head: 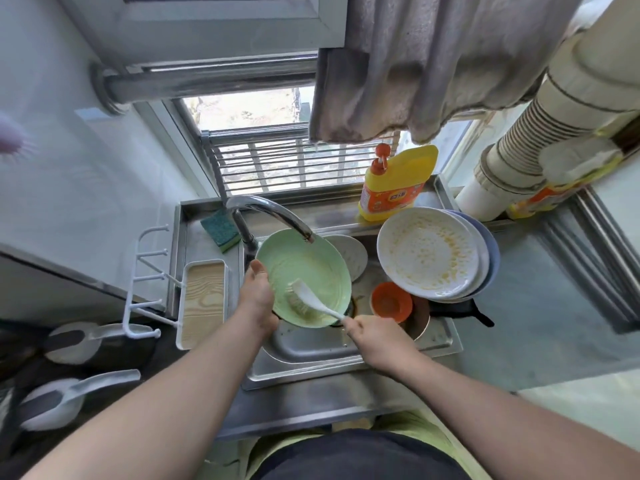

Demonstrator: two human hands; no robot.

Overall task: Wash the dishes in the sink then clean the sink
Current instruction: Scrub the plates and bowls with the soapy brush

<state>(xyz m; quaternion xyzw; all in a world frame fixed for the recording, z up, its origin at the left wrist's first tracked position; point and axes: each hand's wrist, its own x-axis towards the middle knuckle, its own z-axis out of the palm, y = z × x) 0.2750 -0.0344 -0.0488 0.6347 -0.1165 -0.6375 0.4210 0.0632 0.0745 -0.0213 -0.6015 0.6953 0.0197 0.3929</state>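
Both hands are busy over the sink (311, 355). My left hand (256, 299) grips the green plate (311, 268) by its nine o'clock rim, thumb hooked over the edge, holding it tilted under the faucet (273, 213). My right hand (377, 337) is curled round the handle of the white brush (308, 299), bristles pressed on the plate's face. At three o'clock, dirty plates (429, 251) lean stacked; an orange bowl (391, 301) sits beneath them, the detergent bottle (394, 185) at one o'clock.
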